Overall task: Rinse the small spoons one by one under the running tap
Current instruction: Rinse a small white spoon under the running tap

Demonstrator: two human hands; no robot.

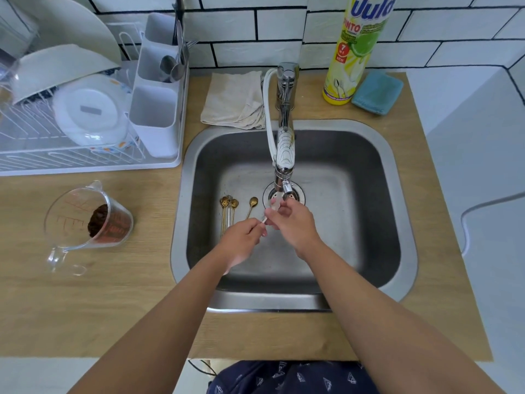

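Over the steel sink (397, 194), my left hand (241, 240) pinches the handle of a small spoon (273, 208). Its bowl sits under the tap's nozzle (287, 189), where water runs down. My right hand (295, 223) holds the spoon's bowl end between thumb and fingers in the stream. Several gold small spoons (228, 209) lie on the sink floor to the left of the drain, one of them (252, 206) a little apart from the bunch.
A white dish rack (85, 155) with plates and a cutlery holder stands at the back left. A glass measuring jug (85, 223) with dark grounds lies on the wooden counter. Behind the sink are a folded cloth (233, 100), a yellow detergent bottle (352, 52) and a blue sponge (377, 92).
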